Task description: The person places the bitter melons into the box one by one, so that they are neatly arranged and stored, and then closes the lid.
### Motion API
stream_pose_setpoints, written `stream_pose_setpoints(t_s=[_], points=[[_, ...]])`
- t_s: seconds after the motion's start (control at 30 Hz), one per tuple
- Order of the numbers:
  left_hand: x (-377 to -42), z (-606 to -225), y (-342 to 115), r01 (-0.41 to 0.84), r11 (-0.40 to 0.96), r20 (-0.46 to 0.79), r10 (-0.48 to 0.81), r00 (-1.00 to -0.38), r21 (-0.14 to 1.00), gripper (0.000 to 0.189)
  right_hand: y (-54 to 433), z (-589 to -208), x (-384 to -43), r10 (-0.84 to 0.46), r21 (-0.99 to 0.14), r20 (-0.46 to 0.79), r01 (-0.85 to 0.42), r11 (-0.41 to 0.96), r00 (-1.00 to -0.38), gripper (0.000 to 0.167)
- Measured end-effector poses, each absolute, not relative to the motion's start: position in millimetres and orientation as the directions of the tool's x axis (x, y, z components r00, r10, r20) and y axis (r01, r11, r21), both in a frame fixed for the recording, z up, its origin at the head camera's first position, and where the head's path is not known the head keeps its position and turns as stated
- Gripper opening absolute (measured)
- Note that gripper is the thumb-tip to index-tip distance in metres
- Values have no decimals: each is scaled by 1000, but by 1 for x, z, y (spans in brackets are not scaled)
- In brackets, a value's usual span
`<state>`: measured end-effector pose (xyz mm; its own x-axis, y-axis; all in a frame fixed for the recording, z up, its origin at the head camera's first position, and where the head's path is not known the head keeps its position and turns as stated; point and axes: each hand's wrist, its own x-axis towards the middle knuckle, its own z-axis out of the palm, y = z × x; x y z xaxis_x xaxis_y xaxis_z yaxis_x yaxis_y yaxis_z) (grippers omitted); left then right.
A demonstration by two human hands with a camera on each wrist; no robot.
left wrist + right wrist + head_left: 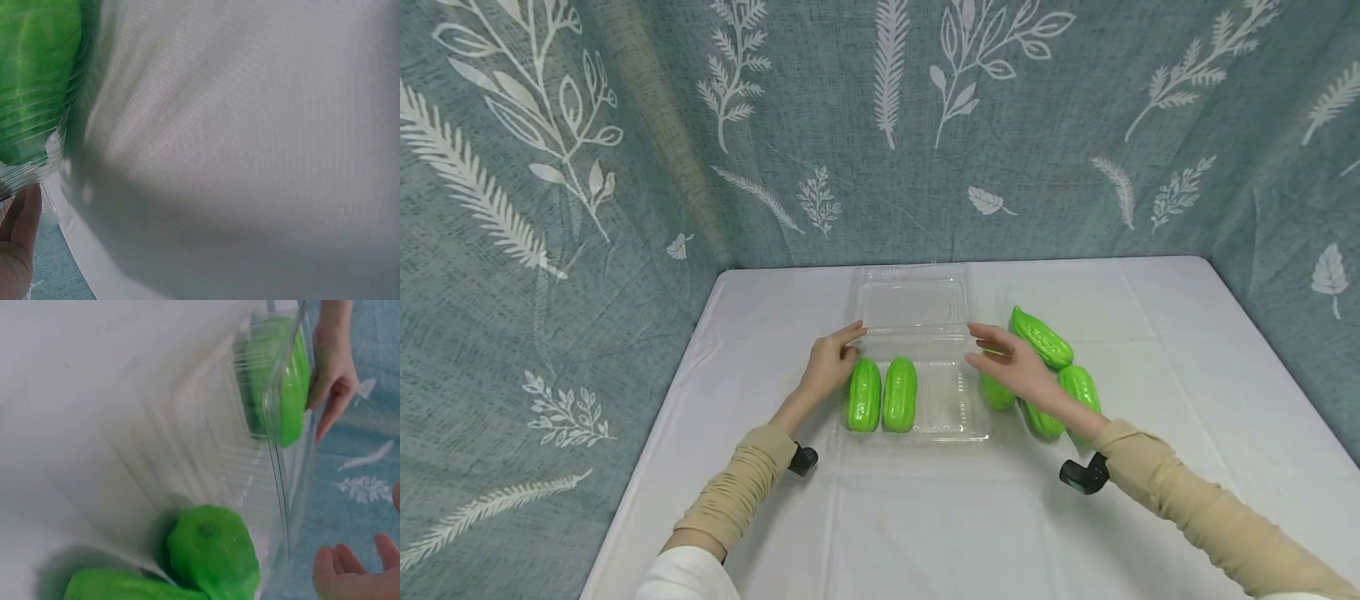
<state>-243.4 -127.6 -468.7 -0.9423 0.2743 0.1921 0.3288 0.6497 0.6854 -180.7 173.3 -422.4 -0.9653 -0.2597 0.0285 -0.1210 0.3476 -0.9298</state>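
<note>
A clear plastic clamshell box [940, 400] lies with its lid [910, 300] folded back, away from me. Two glossy bright green, ridged bitter melons [864, 396] [900, 396] sit side by side in the left part of its base. My left hand [829, 362] is at the box's left side near the hinge, fingertips right at the rim, thumb beside the nearer melon. Over the right rim, my right hand [1018, 367] hovers with fingers spread and nothing held. It partly covers a bitter melon [997, 392] just outside the box; in the right wrist view its fingers [350, 581] are apart.
Several loose bitter melons [1042, 337] lie to the right of the box, some under my right forearm. A white cloth [925, 533] covers the table. Blue-green leaf-patterned curtains [850, 125] hang at the back and sides.
</note>
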Motion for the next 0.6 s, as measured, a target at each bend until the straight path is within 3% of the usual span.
stream_pose_setpoints(t_s=[0.6], points=[[-244,-470,-128,325,642,191,271,-943,694,40,216,-409,-186,-148,-910,35,-93,403,-988,60]])
